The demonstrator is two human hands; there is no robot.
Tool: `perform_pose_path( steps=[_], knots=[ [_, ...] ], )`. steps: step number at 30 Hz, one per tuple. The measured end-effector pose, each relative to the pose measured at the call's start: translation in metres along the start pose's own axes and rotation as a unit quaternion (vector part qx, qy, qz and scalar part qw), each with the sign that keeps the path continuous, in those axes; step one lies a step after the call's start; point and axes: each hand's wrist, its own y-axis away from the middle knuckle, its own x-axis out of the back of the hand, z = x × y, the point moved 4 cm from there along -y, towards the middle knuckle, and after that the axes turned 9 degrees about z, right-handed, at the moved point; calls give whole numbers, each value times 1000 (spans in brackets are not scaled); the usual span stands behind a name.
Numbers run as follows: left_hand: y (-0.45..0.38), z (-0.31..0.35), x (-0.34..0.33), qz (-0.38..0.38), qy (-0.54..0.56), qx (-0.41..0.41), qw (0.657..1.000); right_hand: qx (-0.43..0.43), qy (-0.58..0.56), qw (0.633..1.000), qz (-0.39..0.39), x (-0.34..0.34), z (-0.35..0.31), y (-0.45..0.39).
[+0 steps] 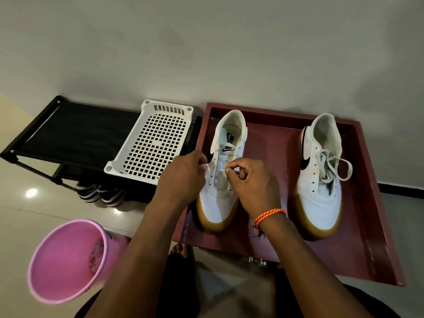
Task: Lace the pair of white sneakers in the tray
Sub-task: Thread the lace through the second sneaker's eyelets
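Main risk, as a guess: the lace (221, 170) slips back out of the eyelets, since the right hand (249, 180) only pinches its thin tip and any tug from the left hand (183, 177) could strip it free; the tip could also miss its hole or go into the wrong one, giving uneven crossings. The left sneaker (223, 171) could slide in the tray (367, 226) if pulled, as nothing pins it down beyond the hands. Left hand fingers are clamped on the lace or the shoe's near edge at the eyelet row, exact hold hard to tell; right hand fingers are curled together, pinching the lace end over the tongue. Both shoes stand in the dark red tray on the floor, toes toward the person, well apart. Left sneaker: white upper, gum sole, black swoosh, barely laced, one bar across. Right sneaker (321, 171): same look, laces loose and tangled over the tongue, not properly threaded. White basket (149, 143) and pink bucket (66, 260) sit to the left.
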Motion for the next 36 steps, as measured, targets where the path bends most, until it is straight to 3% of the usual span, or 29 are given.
perform_pose_path(
  steps=[2, 5, 12, 18, 25, 31, 36],
  knots=[
    [3, 3, -3, -13, -94, -17, 995, 33, 53, 998, -31, -1, -2, 2],
    [5, 6, -5, -52, -142, -40, 988, 70, 125, 987, -68, -6, -4, 7],
    [2, -6, -3, -87, 22, -33, 995, 50, 115, 990, -62, -3, 4, 0],
    [2, 6, -21, -64, 35, -83, 994, 32, 158, 987, -12, 10, 12, -5],
    [-3, 4, -29, -81, 35, -54, 995, -56, 50, 994, -77, 5, 21, -5],
    [-4, 4, -28, -81, 83, -15, 993, -105, 43, 988, -103, -5, 14, 2],
    [-4, 1, -34, -77, 79, -18, 994, -200, -51, 971, -123, -11, 22, 4]
  ],
)
